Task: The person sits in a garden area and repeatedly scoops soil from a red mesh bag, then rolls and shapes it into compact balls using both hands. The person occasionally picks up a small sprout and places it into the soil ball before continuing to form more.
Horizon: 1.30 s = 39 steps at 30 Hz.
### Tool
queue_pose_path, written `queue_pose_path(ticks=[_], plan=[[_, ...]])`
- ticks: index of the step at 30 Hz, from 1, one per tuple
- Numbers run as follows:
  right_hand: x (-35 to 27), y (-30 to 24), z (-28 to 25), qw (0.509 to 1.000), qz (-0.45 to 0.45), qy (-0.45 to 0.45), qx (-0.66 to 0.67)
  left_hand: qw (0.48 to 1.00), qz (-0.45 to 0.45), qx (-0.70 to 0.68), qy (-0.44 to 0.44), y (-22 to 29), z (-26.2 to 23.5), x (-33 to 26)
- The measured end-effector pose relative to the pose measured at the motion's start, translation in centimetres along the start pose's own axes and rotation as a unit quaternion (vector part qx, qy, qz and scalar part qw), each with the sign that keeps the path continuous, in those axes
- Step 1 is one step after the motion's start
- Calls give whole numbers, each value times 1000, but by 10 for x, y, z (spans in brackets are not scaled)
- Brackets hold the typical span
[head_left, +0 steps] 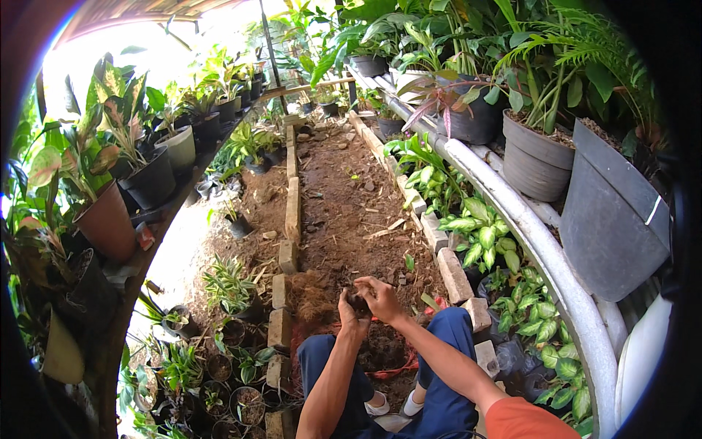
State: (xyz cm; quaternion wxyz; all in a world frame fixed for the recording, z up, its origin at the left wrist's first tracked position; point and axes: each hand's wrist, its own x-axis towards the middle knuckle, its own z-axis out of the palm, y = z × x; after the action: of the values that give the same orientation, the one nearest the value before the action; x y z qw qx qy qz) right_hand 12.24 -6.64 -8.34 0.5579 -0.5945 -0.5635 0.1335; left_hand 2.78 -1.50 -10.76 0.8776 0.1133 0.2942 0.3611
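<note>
We cup a clump of soil between both hands: left hand curled beneath, right hand closed over it, above the red sack.

Potted plants flank a brick-edged soil path.

- Left hand and right hand: closed together around a dark clump of soil (fingers curled).
- Brick border: flanks the dirt path.
- Grey pots: on the right shelf.
</note>
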Motion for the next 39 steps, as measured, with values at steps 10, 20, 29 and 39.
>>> queue_pose_path(ticks=[10, 20, 29, 39], plan=[[6, 5, -14, 986, 126, 47, 96, 997, 41, -39, 58, 15, 1, 2], [10, 18, -15, 979, 147, 51, 130, 999, 36, 23, 14, 19, 9, -8], [14, 24, -29, 973, 139, 108, 148, 996, 39, 19, -72, 29, 19, -21], [15, 38, -34, 882, 296, 79, 358, 975, 89, -177, -98, 18, 24, -16]])
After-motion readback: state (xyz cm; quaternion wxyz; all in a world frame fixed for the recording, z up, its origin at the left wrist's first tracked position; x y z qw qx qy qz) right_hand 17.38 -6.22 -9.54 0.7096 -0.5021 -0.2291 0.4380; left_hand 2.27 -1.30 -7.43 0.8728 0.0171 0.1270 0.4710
